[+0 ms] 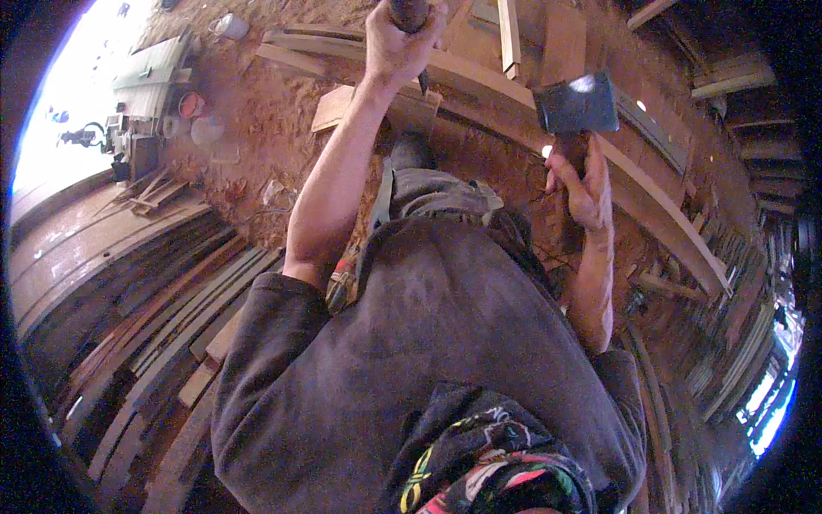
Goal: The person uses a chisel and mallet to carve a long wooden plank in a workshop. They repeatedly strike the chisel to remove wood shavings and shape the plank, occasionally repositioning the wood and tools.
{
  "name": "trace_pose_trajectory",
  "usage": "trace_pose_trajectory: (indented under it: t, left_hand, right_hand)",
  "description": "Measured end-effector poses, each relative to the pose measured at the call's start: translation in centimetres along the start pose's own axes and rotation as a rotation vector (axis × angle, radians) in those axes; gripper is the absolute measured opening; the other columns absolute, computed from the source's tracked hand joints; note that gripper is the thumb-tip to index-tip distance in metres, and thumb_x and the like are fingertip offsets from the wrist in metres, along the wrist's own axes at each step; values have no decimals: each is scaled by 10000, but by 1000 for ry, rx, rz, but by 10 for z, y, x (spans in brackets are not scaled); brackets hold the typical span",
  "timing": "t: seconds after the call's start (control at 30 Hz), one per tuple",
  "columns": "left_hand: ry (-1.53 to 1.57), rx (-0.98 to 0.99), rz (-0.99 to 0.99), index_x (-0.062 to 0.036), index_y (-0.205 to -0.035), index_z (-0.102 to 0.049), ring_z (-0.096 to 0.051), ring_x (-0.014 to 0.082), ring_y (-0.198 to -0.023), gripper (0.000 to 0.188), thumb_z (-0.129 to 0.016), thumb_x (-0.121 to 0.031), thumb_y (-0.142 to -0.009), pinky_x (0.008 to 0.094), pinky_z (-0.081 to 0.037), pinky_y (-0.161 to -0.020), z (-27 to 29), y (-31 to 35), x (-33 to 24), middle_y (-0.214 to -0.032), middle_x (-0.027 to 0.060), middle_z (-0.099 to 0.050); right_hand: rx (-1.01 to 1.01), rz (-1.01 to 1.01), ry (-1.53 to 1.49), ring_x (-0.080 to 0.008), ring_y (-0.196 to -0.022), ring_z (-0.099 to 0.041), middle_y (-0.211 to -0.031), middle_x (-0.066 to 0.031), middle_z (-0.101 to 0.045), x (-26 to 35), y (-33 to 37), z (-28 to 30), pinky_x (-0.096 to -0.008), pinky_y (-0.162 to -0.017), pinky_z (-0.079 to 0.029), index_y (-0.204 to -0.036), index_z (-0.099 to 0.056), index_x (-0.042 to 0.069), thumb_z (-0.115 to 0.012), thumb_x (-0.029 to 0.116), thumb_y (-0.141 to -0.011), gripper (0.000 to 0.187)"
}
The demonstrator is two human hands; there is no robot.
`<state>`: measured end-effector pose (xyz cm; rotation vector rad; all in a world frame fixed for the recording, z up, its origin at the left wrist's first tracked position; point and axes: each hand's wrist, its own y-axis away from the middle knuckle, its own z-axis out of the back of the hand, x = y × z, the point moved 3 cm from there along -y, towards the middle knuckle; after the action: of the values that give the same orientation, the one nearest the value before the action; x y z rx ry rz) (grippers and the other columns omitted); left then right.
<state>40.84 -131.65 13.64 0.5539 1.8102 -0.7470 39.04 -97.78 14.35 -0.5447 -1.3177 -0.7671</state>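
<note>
Grips closed, steady the dark handle (pixel 409 12) in your left hand (pixel 396 53) and the square-headed tool (pixel 575 104) in your right hand (pixel 589 197).

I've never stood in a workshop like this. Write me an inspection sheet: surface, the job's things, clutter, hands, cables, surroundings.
Surface: reddish-brown ground, apparently dirt, littered in places.
Job's things: dark-handled tool, its working end unclear; broad-headed tool; long timber beam crossing in front of the person.
Clutter: stacked boards and wood scraps at left; pale bucket at upper left.
Left hand: closed around the dark-handled tool.
Right hand: closed around the broad-headed tool's handle.
Cables: nothing clearly seen.
Surroundings: shadowy at right, glaringly bright at upper left.
</note>
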Motion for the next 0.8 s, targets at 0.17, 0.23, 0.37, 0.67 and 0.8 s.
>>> trace_pose_trajectory:
  t: [0.17,0.23,0.37,0.67,0.8]
  left_hand:
    - [-363,77,-79,-64,-798,-612,-582,87,-592,163,-705,-139,-910,302,-480,-552,14,7,-13,-651,-34,-589]
    - [-384,96,-59,-58,-842,-640,-634,112,-614,145,-714,-129,-945,301,-523,-583,17,3,-2,-687,7,-653]
    - [-270,88,-111,-64,-697,-638,-600,106,-493,291,-753,-165,-943,298,-502,-503,13,10,-8,-574,1,-640]
    - [-219,56,-131,-49,-824,-647,-622,114,-550,195,-752,-165,-941,283,-511,-536,9,22,-27,-664,24,-662]
    - [-188,77,-147,-27,-817,-694,-619,100,-542,149,-694,-122,-932,279,-507,-531,7,21,-24,-604,-2,-623]
  right_hand:
    - [-31,216,251,-146,-695,-636,-1007,-86,-664,62,-25,6,-306,-628,-522,-1256,-556,20,-683,153,-980,332]
    - [0,243,197,-145,-690,-636,-984,-80,-670,101,-33,4,-304,-629,-526,-1265,-554,18,-691,163,-979,349]
    - [21,371,275,-132,-671,-625,-890,-53,-666,141,-43,1,-298,-616,-526,-1234,-560,5,-722,183,-967,360]
    - [40,448,265,-165,-963,-624,-1123,-112,-654,200,-50,-21,-325,-860,-501,-1392,-497,19,-695,177,-948,512]
    - [46,458,271,-185,-1007,-635,-1149,-116,-655,204,-51,-24,-342,-879,-513,-1418,-481,-13,-697,143,-926,559]
